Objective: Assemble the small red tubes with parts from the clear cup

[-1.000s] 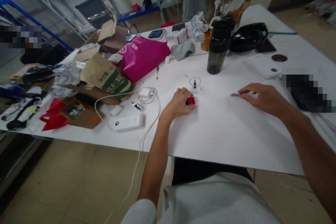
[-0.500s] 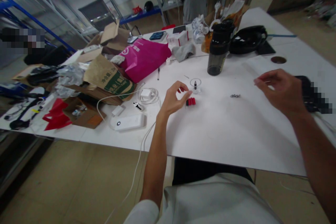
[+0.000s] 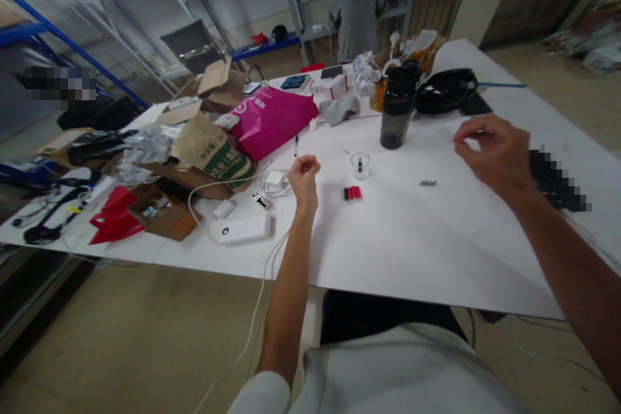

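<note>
My left hand (image 3: pixel 304 178) hovers over the white table (image 3: pixel 417 252) in a loose fist, and nothing shows in it. A little to its right, a small bundle of red cells (image 3: pixel 352 193) lies on the table, clear of my fingers. My right hand (image 3: pixel 495 152) is raised at the right with thumb and fingers pinched together; what they pinch is hidden. To its left, small silver parts (image 3: pixel 427 182) lie in a short row. Behind the red cells stands a small clear cup (image 3: pixel 359 165) with a dark piece in it.
A dark bottle (image 3: pixel 395 113) stands behind the cup. Left of my arm are a white power bank (image 3: pixel 241 229), a coiled cable with charger (image 3: pixel 275 179), a pink bag (image 3: pixel 272 118), a brown paper bag (image 3: pixel 213 152) and cardboard clutter. A person in a grey hoodie (image 3: pixel 358 3) stands at the back.
My left hand let go of the red cells, lifted and curled shut to their left. My right hand left the silver parts and rose to the right. The view tilted up.
</note>
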`<state>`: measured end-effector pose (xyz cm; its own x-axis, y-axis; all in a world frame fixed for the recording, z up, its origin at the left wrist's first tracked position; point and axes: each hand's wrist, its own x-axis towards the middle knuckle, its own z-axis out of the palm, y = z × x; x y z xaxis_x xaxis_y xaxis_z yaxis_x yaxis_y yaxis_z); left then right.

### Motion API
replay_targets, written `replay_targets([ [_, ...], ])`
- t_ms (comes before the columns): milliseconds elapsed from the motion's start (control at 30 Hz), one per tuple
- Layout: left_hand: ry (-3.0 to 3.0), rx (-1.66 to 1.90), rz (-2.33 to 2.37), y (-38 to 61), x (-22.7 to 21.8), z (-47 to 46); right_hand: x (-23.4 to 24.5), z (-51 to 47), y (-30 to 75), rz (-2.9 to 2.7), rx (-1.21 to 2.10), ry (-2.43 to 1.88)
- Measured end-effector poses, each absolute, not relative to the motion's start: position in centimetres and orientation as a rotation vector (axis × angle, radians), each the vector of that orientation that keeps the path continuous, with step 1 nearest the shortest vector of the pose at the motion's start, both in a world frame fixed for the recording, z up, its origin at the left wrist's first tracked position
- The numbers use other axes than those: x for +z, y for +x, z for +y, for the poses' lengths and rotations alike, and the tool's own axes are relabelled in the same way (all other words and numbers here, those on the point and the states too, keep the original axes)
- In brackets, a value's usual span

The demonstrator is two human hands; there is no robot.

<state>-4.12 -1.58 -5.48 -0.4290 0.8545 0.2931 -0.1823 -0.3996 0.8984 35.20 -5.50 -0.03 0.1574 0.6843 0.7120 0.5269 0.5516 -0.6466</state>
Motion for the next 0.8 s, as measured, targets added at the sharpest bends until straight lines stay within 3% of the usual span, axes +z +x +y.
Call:
replay_targets([
  [333, 0.81, 1.821, 0.97, -3.8, -4.9, -2.2, 7.2, -0.4, 26.6, -1.818, 0.363, -0.936],
  [800, 0.732, 1.662, 0.831, -2.9, -4.5, -3.3, 1.3, 3.7, 23.5, -2.211, 0.324, -0.876],
])
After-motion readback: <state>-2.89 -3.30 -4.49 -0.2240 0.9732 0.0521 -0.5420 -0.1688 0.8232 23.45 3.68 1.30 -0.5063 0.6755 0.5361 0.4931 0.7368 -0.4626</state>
